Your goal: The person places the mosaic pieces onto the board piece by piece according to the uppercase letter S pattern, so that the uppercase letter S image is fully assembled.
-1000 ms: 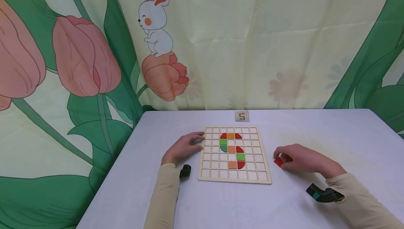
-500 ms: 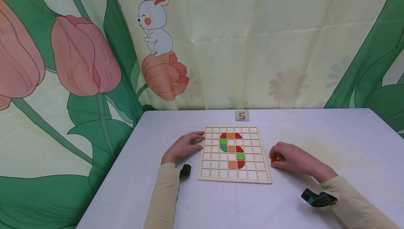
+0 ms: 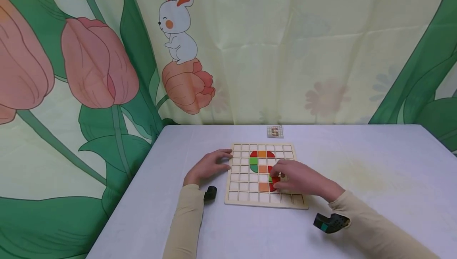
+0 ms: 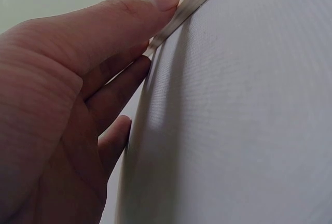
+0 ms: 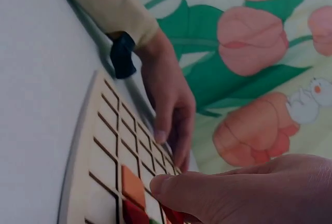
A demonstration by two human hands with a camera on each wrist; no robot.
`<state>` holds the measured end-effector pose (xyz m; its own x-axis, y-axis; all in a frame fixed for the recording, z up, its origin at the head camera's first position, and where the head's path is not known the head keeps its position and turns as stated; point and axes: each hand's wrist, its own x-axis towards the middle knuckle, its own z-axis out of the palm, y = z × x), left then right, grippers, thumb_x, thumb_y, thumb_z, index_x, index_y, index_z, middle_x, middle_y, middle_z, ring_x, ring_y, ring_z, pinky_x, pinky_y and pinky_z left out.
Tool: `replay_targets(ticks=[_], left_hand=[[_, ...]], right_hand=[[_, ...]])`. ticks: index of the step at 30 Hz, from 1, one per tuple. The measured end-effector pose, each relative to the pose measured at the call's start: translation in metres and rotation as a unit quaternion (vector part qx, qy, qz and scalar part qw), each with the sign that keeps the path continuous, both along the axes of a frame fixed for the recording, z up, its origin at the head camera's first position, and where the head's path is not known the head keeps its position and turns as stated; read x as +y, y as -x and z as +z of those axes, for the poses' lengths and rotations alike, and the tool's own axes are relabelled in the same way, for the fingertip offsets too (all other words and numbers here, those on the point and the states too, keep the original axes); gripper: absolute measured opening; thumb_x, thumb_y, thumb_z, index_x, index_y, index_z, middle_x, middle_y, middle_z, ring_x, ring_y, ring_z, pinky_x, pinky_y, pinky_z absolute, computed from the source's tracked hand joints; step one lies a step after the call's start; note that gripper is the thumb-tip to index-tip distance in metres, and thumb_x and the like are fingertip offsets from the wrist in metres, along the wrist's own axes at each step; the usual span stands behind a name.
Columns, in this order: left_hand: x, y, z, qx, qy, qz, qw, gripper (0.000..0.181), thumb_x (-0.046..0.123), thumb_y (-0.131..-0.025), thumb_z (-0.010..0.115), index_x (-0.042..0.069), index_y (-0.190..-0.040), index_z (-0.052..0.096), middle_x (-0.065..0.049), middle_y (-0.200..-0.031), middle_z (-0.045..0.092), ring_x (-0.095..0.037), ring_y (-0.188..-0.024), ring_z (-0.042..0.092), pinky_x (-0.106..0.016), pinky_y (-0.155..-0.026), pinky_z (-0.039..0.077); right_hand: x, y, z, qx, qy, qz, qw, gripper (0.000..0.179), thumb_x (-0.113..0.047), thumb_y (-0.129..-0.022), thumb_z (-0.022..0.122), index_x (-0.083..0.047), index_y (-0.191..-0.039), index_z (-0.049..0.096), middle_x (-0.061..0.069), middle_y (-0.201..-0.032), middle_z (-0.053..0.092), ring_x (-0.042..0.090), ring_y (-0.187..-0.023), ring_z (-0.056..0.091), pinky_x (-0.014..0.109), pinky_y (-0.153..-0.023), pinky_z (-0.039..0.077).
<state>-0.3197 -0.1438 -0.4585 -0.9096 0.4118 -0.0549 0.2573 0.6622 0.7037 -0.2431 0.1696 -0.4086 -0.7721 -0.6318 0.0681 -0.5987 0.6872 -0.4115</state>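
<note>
A square wooden grid board (image 3: 250, 202) lies on the table, with red, orange and green tiles forming an S-like curve in its cells. My right hand (image 3: 301, 179) is over the right part of that curve, pinching a red tile (image 5: 174, 215) between thumb and fingers. Its fingers cover part of the lower curve, including most of a green tile. An orange square tile (image 5: 133, 186) and a dark red one sit in the grid just below the hand. My left hand (image 3: 208, 167) rests at the board's left edge; its thumb and fingertips touch the wooden side, fingers relaxed.
A small card (image 3: 275, 131) with a printed grid pattern lies behind the board. A white cloth (image 3: 342, 148) covers the table, and a printed curtain (image 3: 250, 52) hangs at its back edge. Each wrist carries a black camera (image 3: 330, 223).
My right hand has moved left from the table beside the board to above the tile curve, carrying the red tile. My left hand stays at the board's edge.
</note>
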Motion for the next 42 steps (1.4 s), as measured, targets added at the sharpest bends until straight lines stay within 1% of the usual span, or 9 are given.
replay_targets(ticks=[3,5,12,18,22,25,31,37,42], left_hand=[[0.000,0.000,0.000,0.000,0.000,0.000,1.0000,0.042,0.024,-0.089,0.073,0.017,-0.130,0.064,0.010,-0.147,0.046,-0.015,-0.141,0.034,-0.039,-0.115,0.030],[0.000,0.000,0.001,0.000,0.000,-0.002,1.0000,0.042,0.024,-0.089,0.073,0.017,-0.130,0.064,0.009,-0.148,0.046,-0.015,-0.141,0.034,-0.039,-0.115,0.030],[-0.001,0.000,0.002,0.004,0.004,-0.010,0.9999,0.042,0.025,-0.089,0.073,0.018,-0.130,0.064,0.009,-0.147,0.046,-0.015,-0.141,0.035,-0.039,-0.115,0.030],[-0.001,0.001,0.001,0.000,0.006,-0.010,0.9999,0.043,0.027,-0.089,0.073,0.019,-0.130,0.063,0.011,-0.148,0.046,-0.014,-0.141,0.035,-0.040,-0.115,0.030],[-0.001,0.001,0.001,0.003,0.008,-0.009,0.9999,0.043,0.026,-0.090,0.073,0.019,-0.131,0.063,0.011,-0.147,0.046,-0.014,-0.140,0.035,-0.039,-0.115,0.030],[-0.002,0.000,0.001,0.005,0.006,-0.010,0.9999,0.042,0.026,-0.090,0.073,0.018,-0.130,0.063,0.011,-0.147,0.046,-0.014,-0.140,0.035,-0.038,-0.115,0.030],[-0.001,0.000,0.002,0.008,0.005,-0.013,0.9999,0.042,0.026,-0.090,0.072,0.018,-0.130,0.063,0.010,-0.147,0.046,-0.014,-0.140,0.035,-0.039,-0.115,0.030],[-0.001,0.001,0.003,0.011,0.010,-0.015,0.9998,0.041,0.027,-0.090,0.072,0.018,-0.130,0.064,0.009,-0.147,0.046,-0.015,-0.141,0.035,-0.040,-0.115,0.030],[-0.001,0.001,0.003,0.010,0.012,-0.016,0.9997,0.041,0.027,-0.090,0.072,0.018,-0.129,0.064,0.009,-0.148,0.046,-0.016,-0.141,0.035,-0.040,-0.115,0.030]], right_hand=[[-0.022,0.000,-0.004,0.021,0.002,0.040,0.9990,0.016,-0.021,-0.085,0.077,-0.014,-0.097,0.071,-0.008,-0.089,0.060,0.009,-0.078,0.052,0.025,-0.069,0.049],[-0.034,0.000,-0.005,0.027,0.005,0.053,0.9982,0.015,-0.021,-0.085,0.077,-0.014,-0.097,0.070,-0.007,-0.089,0.059,0.008,-0.077,0.051,0.023,-0.067,0.048],[-0.058,0.000,-0.012,0.050,-0.008,0.043,0.9978,0.018,-0.024,-0.085,0.077,-0.013,-0.098,0.071,-0.005,-0.089,0.061,0.008,-0.075,0.048,0.022,-0.065,0.048],[-0.062,0.001,-0.018,0.040,-0.024,0.028,0.9985,0.018,-0.025,-0.084,0.078,-0.014,-0.097,0.071,-0.006,-0.089,0.060,0.007,-0.073,0.048,0.022,-0.064,0.047],[-0.063,0.002,-0.020,0.050,-0.028,0.031,0.9979,0.016,-0.026,-0.085,0.078,-0.016,-0.096,0.072,-0.007,-0.090,0.061,0.007,-0.075,0.049,0.024,-0.066,0.049],[-0.063,0.004,-0.020,0.048,-0.027,0.031,0.9980,0.014,-0.026,-0.085,0.078,-0.017,-0.095,0.072,-0.007,-0.089,0.061,0.007,-0.075,0.050,0.024,-0.067,0.049],[-0.063,0.006,-0.017,0.031,-0.034,0.025,0.9986,0.013,-0.025,-0.084,0.078,-0.018,-0.093,0.072,-0.008,-0.088,0.061,0.006,-0.076,0.052,0.024,-0.067,0.050],[-0.061,0.008,-0.014,0.007,-0.029,0.033,0.9990,0.013,-0.023,-0.085,0.078,-0.017,-0.096,0.073,-0.008,-0.088,0.061,0.008,-0.078,0.053,0.026,-0.070,0.050],[-0.060,0.010,-0.014,0.000,-0.032,0.030,0.9990,0.013,-0.020,-0.085,0.077,-0.018,-0.097,0.073,-0.009,-0.088,0.061,0.007,-0.078,0.053,0.026,-0.071,0.050]])
